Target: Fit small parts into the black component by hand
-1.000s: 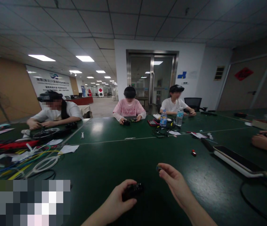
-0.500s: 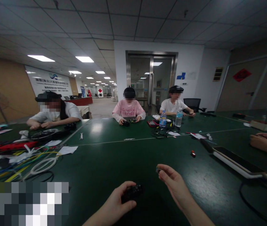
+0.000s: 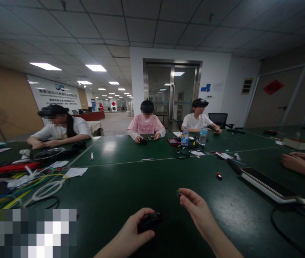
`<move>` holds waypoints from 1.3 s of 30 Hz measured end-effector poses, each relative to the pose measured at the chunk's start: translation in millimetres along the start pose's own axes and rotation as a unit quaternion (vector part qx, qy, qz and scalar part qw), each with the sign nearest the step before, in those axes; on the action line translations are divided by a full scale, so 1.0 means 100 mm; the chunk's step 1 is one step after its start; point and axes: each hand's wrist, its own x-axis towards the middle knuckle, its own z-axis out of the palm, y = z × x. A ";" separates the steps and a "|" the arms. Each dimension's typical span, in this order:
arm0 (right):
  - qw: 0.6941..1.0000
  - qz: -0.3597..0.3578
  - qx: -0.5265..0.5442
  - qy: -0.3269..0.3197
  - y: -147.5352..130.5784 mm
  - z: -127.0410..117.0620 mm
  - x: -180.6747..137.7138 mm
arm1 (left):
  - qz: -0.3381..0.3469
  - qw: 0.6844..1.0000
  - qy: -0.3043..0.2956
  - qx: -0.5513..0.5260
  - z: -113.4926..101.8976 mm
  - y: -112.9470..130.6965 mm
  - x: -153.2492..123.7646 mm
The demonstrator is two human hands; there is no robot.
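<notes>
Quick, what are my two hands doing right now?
Left hand: closed around a black device.
Right hand: fingertips pinching a small object, too small to identify.

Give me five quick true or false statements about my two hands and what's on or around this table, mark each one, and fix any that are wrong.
1. The left hand holds a black object. True.

2. The right hand lies flat and holds nothing. False: it pinches a small item between thumb and fingers, too small to identify.

3. Two plastic bottles stand on the green table, beyond the hands. True.

4. The small red object touches the right hand. False: it lies on the table, apart from that hand and farther to the right.

5. A person in a pink top sits across the table. True.
</notes>
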 end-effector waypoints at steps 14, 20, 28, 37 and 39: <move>1.000 0.005 0.007 -0.002 0.00 -0.01 0.01 | -0.006 1.000 0.000 0.014 -0.01 -0.02 0.00; 1.000 0.001 0.010 -0.005 0.02 -0.01 0.02 | -0.005 1.000 -0.008 0.004 -0.01 -0.01 0.00; 1.000 -0.001 0.004 -0.004 0.02 -0.01 0.01 | -0.012 1.000 -0.001 0.006 -0.01 0.01 0.00; 1.000 0.007 -0.003 -0.020 0.03 -0.02 0.02 | -0.001 1.000 -0.002 0.000 0.00 -0.01 0.00; 0.999 0.007 -0.006 -0.031 0.03 -0.02 0.01 | 0.002 1.000 0.009 0.007 0.00 -0.03 0.00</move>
